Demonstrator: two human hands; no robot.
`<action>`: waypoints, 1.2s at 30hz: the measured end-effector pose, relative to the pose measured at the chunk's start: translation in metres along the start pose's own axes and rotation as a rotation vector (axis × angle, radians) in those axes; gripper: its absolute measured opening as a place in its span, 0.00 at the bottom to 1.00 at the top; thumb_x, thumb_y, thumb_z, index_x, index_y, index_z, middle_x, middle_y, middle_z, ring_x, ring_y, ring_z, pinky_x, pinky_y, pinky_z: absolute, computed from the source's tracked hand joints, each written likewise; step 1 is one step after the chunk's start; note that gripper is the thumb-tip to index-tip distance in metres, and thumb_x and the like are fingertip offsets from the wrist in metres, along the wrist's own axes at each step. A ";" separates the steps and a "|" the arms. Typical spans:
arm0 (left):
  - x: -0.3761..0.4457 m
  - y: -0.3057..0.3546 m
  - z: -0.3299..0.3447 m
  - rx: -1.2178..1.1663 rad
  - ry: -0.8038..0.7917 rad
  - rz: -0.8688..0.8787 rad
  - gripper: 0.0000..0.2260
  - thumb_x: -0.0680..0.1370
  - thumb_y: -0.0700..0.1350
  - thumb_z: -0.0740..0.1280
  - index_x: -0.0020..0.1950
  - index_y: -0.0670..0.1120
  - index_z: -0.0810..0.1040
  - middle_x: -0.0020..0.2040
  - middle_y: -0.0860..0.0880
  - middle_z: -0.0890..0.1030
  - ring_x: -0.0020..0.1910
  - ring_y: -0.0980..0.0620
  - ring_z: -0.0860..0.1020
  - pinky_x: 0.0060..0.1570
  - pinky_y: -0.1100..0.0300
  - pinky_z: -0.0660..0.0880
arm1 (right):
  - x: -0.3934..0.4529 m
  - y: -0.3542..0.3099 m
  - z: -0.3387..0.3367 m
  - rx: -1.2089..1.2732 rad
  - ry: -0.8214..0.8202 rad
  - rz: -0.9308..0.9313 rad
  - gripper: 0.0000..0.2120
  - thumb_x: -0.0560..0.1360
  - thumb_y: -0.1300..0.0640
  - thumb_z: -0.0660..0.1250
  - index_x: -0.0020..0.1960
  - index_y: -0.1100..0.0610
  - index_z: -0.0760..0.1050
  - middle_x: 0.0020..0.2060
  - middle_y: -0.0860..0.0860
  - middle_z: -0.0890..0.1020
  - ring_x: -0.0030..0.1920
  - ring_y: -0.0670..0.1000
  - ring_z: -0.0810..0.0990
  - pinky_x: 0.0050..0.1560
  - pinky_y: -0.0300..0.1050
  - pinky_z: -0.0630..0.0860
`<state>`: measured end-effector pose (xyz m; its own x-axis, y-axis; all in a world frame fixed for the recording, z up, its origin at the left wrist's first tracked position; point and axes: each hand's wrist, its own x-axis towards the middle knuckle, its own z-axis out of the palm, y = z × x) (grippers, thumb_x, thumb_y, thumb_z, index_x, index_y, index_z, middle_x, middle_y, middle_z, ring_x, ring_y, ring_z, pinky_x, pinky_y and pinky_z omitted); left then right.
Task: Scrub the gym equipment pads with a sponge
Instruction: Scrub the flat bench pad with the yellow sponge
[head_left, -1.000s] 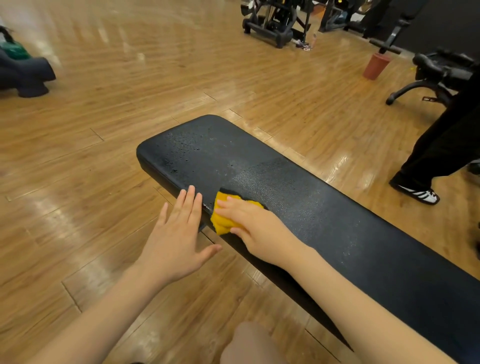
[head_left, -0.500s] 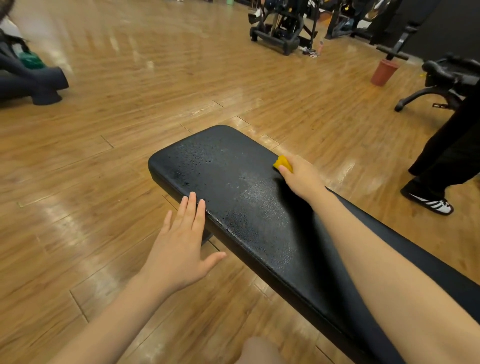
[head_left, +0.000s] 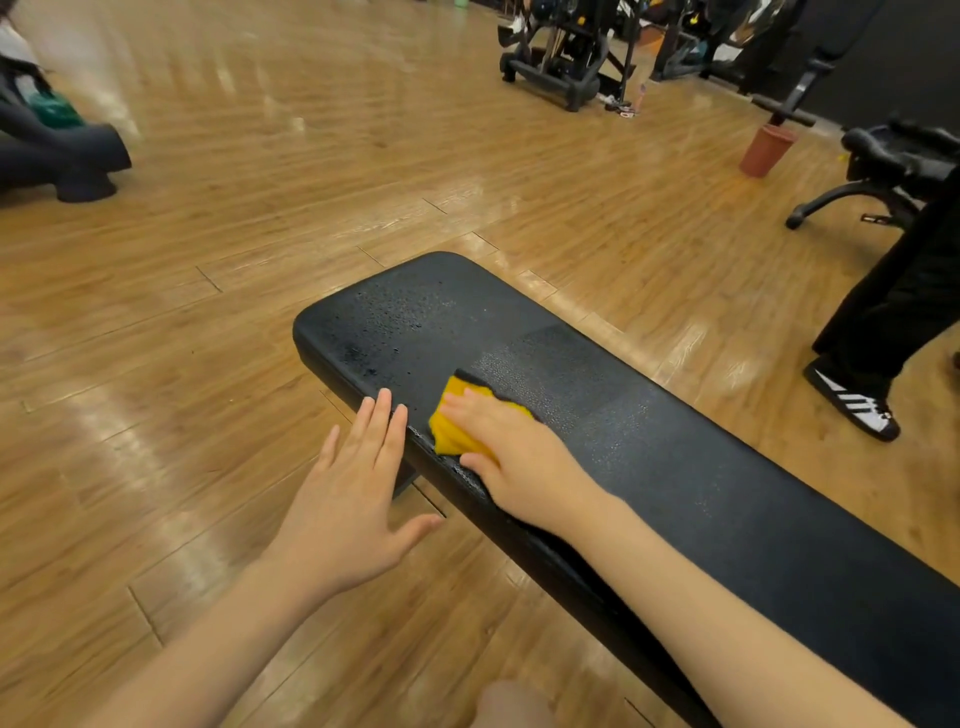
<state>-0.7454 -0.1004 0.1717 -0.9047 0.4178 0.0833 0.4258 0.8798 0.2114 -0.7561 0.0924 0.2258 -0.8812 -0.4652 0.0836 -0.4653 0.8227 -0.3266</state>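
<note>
A long black bench pad (head_left: 675, 441) runs from the centre to the lower right, wet with droplets at its far end. My right hand (head_left: 514, 457) presses a yellow sponge (head_left: 454, 426) with a dark scrub side onto the pad's near edge, the thumb curled at the sponge's near side. My left hand (head_left: 353, 493) lies flat with straight fingers, fingertips touching the pad's near edge just left of the sponge. Most of the sponge is hidden under my right hand.
Wooden floor (head_left: 260, 234) all round. A person's black trouser leg and striped shoe (head_left: 852, 402) stand right of the bench. A reddish bucket (head_left: 766, 150) and black gym machines (head_left: 561, 57) stand at the back; dark equipment (head_left: 62, 156) at far left.
My right hand has drawn the sponge back from the pad's far edge to its near edge, beside my left hand. The left hand has stayed put.
</note>
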 end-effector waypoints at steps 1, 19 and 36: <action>0.000 0.000 -0.001 -0.008 0.000 0.003 0.46 0.70 0.71 0.50 0.77 0.39 0.52 0.77 0.42 0.50 0.75 0.44 0.51 0.68 0.48 0.54 | -0.006 -0.002 0.003 0.010 -0.006 -0.046 0.24 0.74 0.58 0.62 0.70 0.59 0.67 0.70 0.53 0.68 0.72 0.53 0.63 0.70 0.41 0.53; 0.013 -0.007 -0.013 -0.107 0.009 -0.174 0.49 0.71 0.73 0.55 0.71 0.44 0.29 0.73 0.44 0.29 0.72 0.48 0.31 0.73 0.51 0.38 | 0.080 0.108 -0.036 0.002 0.179 0.508 0.16 0.79 0.58 0.58 0.66 0.60 0.69 0.61 0.58 0.76 0.62 0.58 0.72 0.52 0.45 0.65; 0.014 -0.012 -0.019 -0.097 -0.108 -0.124 0.49 0.58 0.74 0.36 0.67 0.45 0.24 0.70 0.45 0.25 0.70 0.50 0.28 0.69 0.55 0.34 | 0.014 -0.005 0.013 0.113 0.053 -0.129 0.20 0.75 0.55 0.58 0.64 0.59 0.74 0.65 0.52 0.74 0.68 0.44 0.65 0.69 0.29 0.52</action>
<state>-0.7636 -0.1094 0.1892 -0.9411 0.3339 -0.0537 0.3027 0.9024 0.3067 -0.7653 0.0771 0.2168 -0.8194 -0.5442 0.1801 -0.5651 0.7140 -0.4135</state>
